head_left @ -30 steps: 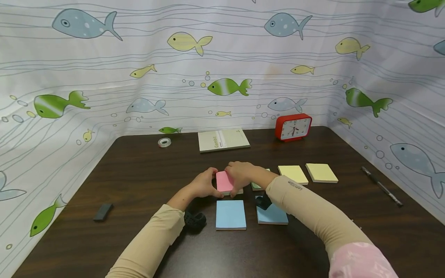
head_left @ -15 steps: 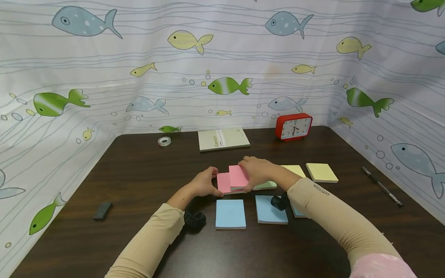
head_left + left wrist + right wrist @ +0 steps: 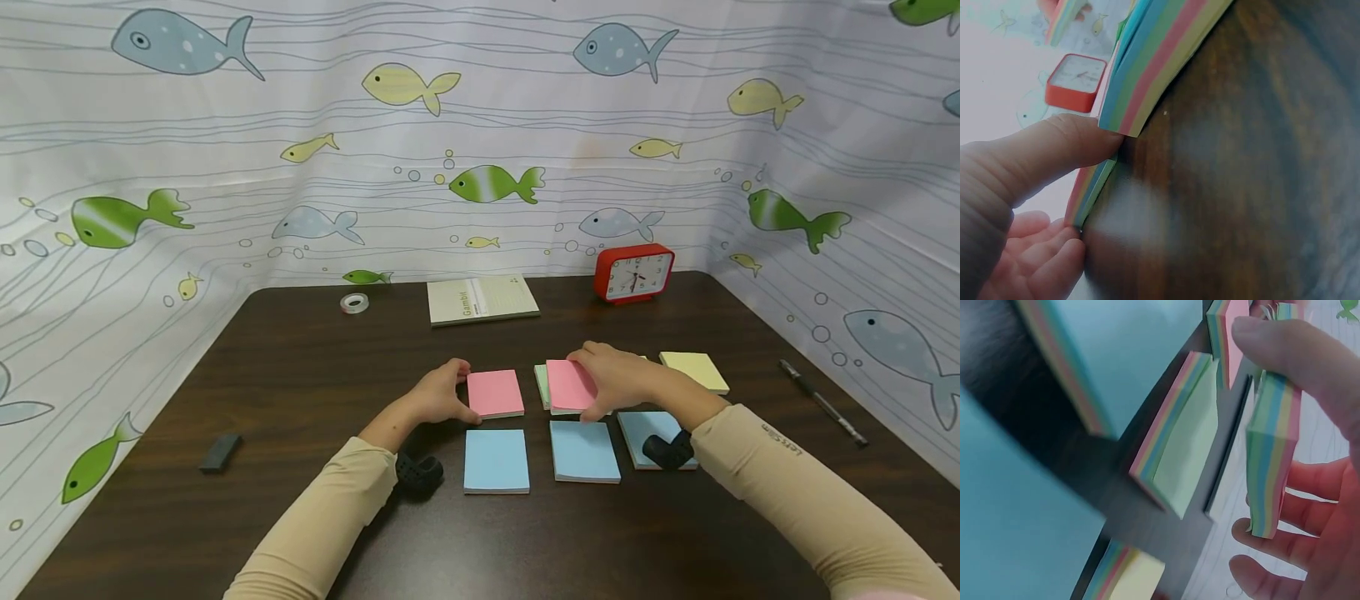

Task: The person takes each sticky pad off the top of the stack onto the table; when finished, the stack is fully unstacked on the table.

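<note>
My right hand [image 3: 618, 379] grips a pink-topped sticky note pad [image 3: 568, 385], its striped colored edge [image 3: 1272, 450] between thumb and fingers in the right wrist view. This pad is raised over the green sticky note pad [image 3: 542, 385], which peeks out at its left. On the table, the other pink sticky note pad [image 3: 496, 393] lies flat, with my left hand [image 3: 435, 395] at its left side. That hand's thumb and fingers hold the near and far edges. Just in front lies a blue sticky note pad [image 3: 497, 461].
Two more blue pads [image 3: 585, 452] [image 3: 647, 432] lie to the right, and a yellow pad [image 3: 693, 372] behind. At the back are tape [image 3: 354, 303], a notebook [image 3: 482, 300] and a red clock [image 3: 633, 273]. A pen [image 3: 822, 402] lies right, a dark block [image 3: 221, 454] left.
The right hand has lifted the upper pink pad off the lower one and carried it right, over the green pad. The left hand has stayed at the lower pink pad.
</note>
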`<state>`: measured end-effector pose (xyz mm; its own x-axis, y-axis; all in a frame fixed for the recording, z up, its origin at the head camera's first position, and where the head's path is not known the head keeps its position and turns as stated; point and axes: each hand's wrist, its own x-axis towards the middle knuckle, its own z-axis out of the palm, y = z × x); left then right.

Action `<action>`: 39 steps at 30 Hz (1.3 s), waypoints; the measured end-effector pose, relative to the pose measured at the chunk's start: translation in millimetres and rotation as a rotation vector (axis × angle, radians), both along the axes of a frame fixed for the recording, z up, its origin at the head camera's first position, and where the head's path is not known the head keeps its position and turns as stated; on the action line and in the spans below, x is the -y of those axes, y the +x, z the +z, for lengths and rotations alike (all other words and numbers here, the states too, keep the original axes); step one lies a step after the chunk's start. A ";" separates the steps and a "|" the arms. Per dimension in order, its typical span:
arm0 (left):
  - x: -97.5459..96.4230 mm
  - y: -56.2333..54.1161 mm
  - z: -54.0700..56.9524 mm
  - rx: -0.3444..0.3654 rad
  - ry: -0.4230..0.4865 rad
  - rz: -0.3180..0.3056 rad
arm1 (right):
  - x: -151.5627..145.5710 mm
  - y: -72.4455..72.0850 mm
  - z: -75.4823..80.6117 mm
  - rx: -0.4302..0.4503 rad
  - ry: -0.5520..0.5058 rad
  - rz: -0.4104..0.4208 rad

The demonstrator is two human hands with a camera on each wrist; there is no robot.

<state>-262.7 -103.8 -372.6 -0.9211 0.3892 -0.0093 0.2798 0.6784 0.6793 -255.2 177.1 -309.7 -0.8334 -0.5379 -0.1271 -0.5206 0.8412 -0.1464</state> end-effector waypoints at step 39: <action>-0.8 0.7 1.3 -0.006 -0.020 0.005 | -170.1 56.0 -18.4 -0.019 -0.027 -0.141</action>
